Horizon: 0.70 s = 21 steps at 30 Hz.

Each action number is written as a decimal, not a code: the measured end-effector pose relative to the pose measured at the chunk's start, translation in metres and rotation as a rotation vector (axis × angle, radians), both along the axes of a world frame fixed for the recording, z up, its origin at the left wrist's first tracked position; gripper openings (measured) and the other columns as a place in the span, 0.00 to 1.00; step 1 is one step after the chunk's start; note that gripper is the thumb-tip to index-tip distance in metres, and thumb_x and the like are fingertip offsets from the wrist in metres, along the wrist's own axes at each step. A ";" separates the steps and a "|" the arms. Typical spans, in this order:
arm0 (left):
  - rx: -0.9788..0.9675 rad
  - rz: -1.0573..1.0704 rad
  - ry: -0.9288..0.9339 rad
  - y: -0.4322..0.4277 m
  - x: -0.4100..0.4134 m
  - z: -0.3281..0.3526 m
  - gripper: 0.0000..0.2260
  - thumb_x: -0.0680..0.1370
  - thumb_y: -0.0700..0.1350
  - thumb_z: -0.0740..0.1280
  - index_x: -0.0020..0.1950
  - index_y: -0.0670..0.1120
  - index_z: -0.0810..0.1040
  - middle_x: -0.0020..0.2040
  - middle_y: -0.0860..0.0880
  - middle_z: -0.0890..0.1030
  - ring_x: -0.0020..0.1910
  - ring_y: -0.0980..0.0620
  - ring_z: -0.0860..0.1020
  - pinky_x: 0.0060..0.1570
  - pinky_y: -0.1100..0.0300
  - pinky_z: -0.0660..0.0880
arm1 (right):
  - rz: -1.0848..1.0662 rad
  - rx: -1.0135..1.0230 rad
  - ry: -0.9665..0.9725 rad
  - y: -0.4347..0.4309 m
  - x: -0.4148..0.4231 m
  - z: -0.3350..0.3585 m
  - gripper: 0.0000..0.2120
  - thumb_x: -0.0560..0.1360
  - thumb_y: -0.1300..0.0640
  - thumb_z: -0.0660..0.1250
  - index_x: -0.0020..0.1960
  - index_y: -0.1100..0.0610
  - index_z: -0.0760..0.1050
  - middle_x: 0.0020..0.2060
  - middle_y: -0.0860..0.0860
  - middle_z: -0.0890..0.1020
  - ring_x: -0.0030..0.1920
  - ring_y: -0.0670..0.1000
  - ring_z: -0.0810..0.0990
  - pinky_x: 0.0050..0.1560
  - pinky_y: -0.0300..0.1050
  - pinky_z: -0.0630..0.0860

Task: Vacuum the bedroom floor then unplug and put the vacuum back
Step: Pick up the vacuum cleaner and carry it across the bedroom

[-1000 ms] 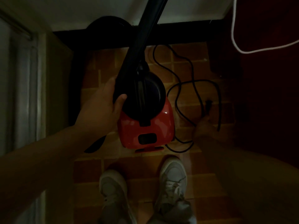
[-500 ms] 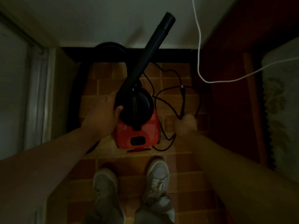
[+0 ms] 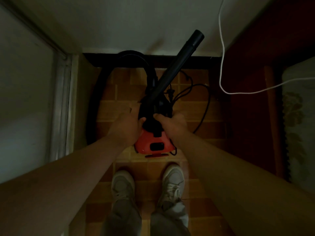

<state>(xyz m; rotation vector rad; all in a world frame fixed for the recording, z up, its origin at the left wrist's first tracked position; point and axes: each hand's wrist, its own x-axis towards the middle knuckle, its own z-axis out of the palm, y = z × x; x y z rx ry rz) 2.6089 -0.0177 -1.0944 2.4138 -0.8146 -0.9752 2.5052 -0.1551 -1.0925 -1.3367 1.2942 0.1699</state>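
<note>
A small red vacuum (image 3: 154,144) with a black top sits on the brown tiled floor just ahead of my shoes. Its black rigid tube (image 3: 180,63) slants up to the right against the white wall. A black hose (image 3: 134,56) loops out to the left and back. The black power cord (image 3: 202,106) lies in loose loops on the floor to the right of the vacuum. My left hand (image 3: 127,127) grips the left side of the black top. My right hand (image 3: 173,124) grips its right side, and some cord seems bunched under it.
A pale door or cabinet panel (image 3: 30,92) stands on the left. A dark red piece of furniture (image 3: 252,108) bounds the right. A white cable (image 3: 221,48) hangs down the wall and runs right. A patterned cushion (image 3: 300,120) shows at far right. My two shoes (image 3: 148,184) stand on the tiles.
My right hand has moved left from the cord on the floor onto the vacuum's black top. The view has pulled back and the tube's tip now shows.
</note>
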 end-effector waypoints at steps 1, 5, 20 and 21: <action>0.008 0.009 0.007 0.000 0.000 -0.001 0.25 0.84 0.51 0.60 0.80 0.49 0.60 0.69 0.42 0.75 0.63 0.43 0.77 0.61 0.46 0.76 | 0.016 -0.011 -0.013 0.004 0.004 0.003 0.23 0.69 0.47 0.78 0.61 0.54 0.78 0.50 0.49 0.84 0.50 0.51 0.84 0.51 0.49 0.83; 0.021 0.032 0.020 0.000 0.001 -0.005 0.26 0.85 0.52 0.60 0.81 0.47 0.59 0.70 0.41 0.73 0.64 0.43 0.76 0.63 0.49 0.75 | 0.105 -0.067 -0.017 0.013 0.021 0.003 0.36 0.66 0.48 0.80 0.69 0.57 0.72 0.56 0.50 0.82 0.54 0.51 0.82 0.49 0.46 0.82; 0.098 0.000 0.001 -0.002 0.004 0.011 0.26 0.85 0.51 0.59 0.82 0.49 0.56 0.73 0.41 0.70 0.69 0.43 0.72 0.63 0.55 0.69 | 0.236 -0.039 0.068 0.014 0.032 0.002 0.26 0.80 0.64 0.66 0.76 0.63 0.61 0.66 0.59 0.76 0.65 0.58 0.76 0.60 0.44 0.75; 0.099 -0.012 0.003 -0.001 0.002 0.015 0.26 0.85 0.51 0.59 0.82 0.50 0.55 0.74 0.41 0.70 0.68 0.43 0.72 0.63 0.55 0.68 | 0.244 -0.044 0.081 0.015 0.030 0.005 0.26 0.80 0.64 0.65 0.76 0.63 0.60 0.67 0.59 0.75 0.65 0.57 0.76 0.57 0.41 0.73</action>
